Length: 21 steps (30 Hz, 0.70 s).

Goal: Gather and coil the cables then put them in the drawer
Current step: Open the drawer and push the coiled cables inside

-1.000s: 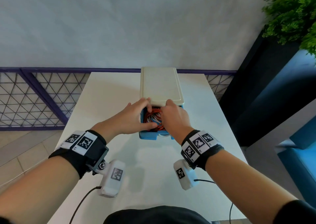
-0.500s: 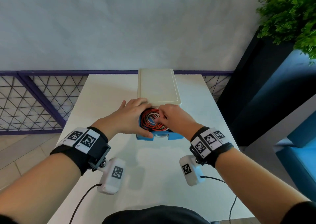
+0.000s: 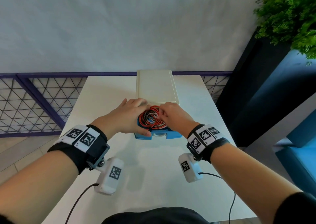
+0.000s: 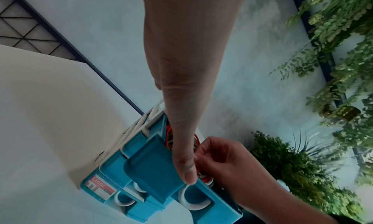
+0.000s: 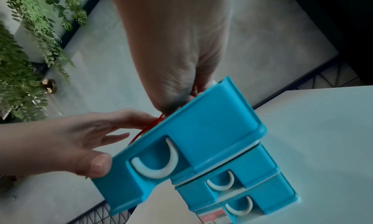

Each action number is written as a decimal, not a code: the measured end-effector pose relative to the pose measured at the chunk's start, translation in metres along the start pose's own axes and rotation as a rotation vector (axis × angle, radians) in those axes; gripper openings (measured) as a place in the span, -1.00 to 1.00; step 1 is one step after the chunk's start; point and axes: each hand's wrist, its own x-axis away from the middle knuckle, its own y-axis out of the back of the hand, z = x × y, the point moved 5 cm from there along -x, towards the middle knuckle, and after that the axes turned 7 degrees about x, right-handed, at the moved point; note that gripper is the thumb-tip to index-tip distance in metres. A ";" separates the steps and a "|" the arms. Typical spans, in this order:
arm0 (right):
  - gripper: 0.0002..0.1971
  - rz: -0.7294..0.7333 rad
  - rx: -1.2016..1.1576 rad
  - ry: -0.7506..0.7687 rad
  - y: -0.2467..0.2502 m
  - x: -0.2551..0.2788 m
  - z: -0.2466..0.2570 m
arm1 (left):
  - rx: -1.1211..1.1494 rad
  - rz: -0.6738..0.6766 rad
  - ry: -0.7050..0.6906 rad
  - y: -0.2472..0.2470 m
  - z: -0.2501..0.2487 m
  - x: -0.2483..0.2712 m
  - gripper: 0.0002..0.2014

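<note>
A coil of red and white cables (image 3: pixel 150 119) lies in the pulled-out top drawer (image 3: pixel 172 135) of a blue drawer unit with a cream top (image 3: pixel 156 87). My left hand (image 3: pixel 126 116) lies over the coil's left side with fingers stretched out, and its thumb presses the drawer's front rim (image 5: pixel 101 163). My right hand (image 3: pixel 171 116) pinches strands at the coil's right side with curled fingers. In the left wrist view the cables (image 4: pixel 168 131) show red behind the thumb. In the right wrist view a red loop (image 5: pixel 149 127) sticks out above the drawer wall (image 5: pixel 201 131).
The unit stands at the far middle of a white table (image 3: pixel 106 104). Two shut drawers (image 5: pixel 232 179) sit below the open one. A purple mesh railing (image 3: pixel 34 104) runs behind the table. A dark planter with green plants (image 3: pixel 290 18) stands to the right.
My right hand has slid from the coil's middle to its right side, so more of the coil shows. My left hand has stayed on the left side of the drawer.
</note>
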 end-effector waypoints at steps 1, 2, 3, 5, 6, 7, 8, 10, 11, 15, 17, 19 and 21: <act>-0.92 -0.013 0.003 0.002 0.001 0.002 0.001 | -0.061 0.020 -0.006 0.000 -0.001 0.001 0.04; -0.91 -0.024 -0.002 0.011 0.000 0.005 0.001 | -0.129 0.045 -0.014 -0.003 -0.002 0.003 0.03; -0.79 -0.034 -0.007 0.018 -0.001 0.008 0.001 | -0.188 0.060 -0.025 -0.004 -0.004 0.006 0.00; -0.61 -0.039 -0.001 0.032 -0.003 0.014 0.003 | -0.227 0.061 -0.036 -0.007 -0.006 0.012 -0.08; -0.62 -0.031 0.032 0.045 -0.004 0.016 0.004 | -0.218 0.058 -0.033 -0.007 -0.006 0.013 -0.11; -0.65 -0.007 0.089 0.058 -0.005 0.017 0.005 | -0.204 0.056 -0.032 -0.006 -0.006 0.014 -0.12; -0.66 0.020 0.154 0.074 -0.007 0.017 0.005 | -0.190 0.052 -0.032 -0.006 -0.005 0.014 -0.12; -0.66 0.069 0.233 0.078 -0.009 0.015 0.006 | -0.169 0.045 -0.032 -0.005 -0.005 0.012 -0.12; -0.66 0.073 0.230 0.054 -0.009 0.013 0.005 | -0.167 0.043 -0.032 -0.006 -0.005 0.012 -0.13; -0.73 0.009 0.283 -0.007 -0.009 0.004 0.004 | -0.140 0.025 -0.024 -0.008 -0.002 0.011 -0.11; -0.76 -0.023 0.264 -0.027 -0.008 0.002 0.004 | -0.112 0.006 -0.030 -0.007 -0.001 0.011 -0.10; -0.77 -0.049 0.219 -0.027 -0.007 0.001 0.003 | -0.119 0.018 -0.037 -0.009 0.000 0.011 -0.13; -0.74 -0.049 0.153 -0.017 -0.006 0.002 0.003 | -0.160 0.056 -0.044 -0.014 0.000 0.011 -0.21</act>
